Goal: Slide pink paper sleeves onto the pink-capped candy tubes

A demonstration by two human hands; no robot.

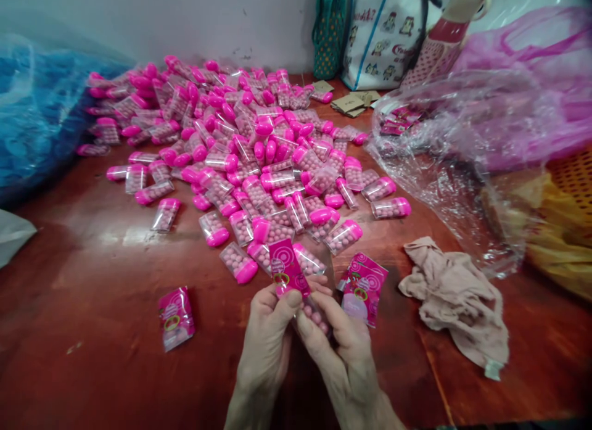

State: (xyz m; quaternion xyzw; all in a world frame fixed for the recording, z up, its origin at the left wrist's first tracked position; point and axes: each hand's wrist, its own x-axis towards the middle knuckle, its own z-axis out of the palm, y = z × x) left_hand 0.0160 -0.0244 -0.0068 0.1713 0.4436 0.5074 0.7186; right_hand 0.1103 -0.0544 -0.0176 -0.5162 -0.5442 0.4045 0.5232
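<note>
Close together at the front of the table, my left hand and my right hand meet over one small clear candy box. Pink round candies show through the box between my fingers. My left thumb and fingers pinch a pink printed sleeve that stands up at the box's upper end. How far the sleeve covers the box is partly hidden by my fingers. More pink sleeves lie just right of my right hand. Another pink sleeve lies apart on the left.
A wide heap of pink-capped candy boxes covers the table's back. A crumpled beige cloth lies right, near a clear plastic bag. Brown cardboard pieces and a white printed bag are behind. Blue plastic bags stand left.
</note>
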